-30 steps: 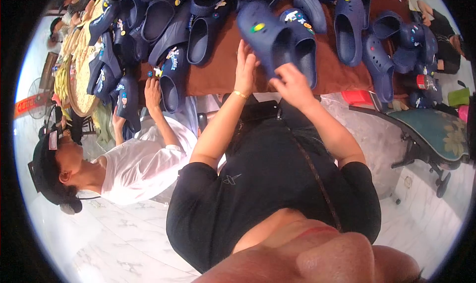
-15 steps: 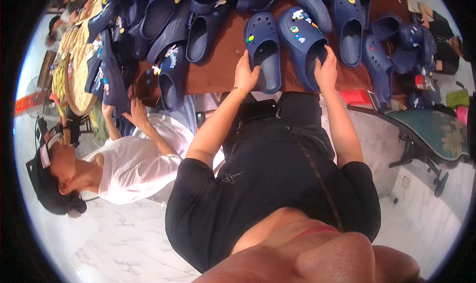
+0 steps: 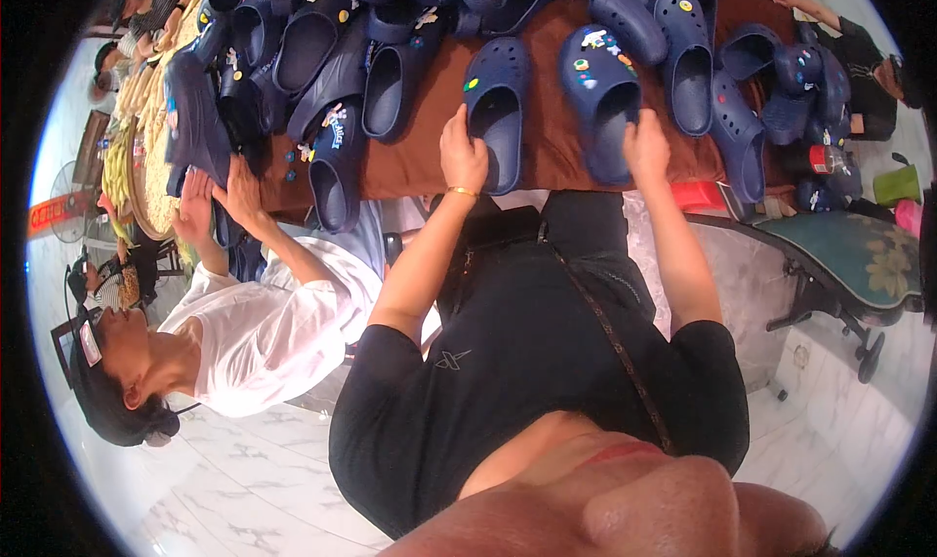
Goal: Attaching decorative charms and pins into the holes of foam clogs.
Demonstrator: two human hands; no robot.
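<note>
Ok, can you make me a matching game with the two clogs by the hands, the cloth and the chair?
Things:
1. Left clog, touched by the left hand
2. Right clog, touched by the right hand
3. Cloth under them
4. Chair

Looks:
A. Greenish, with pale flowers
B. Mostly bare toe, with a yellow-green charm at one side
C. Reddish brown
D. A bunch of charms on its toe

Right pairs: 1-B, 2-D, 3-C, 4-A
</note>
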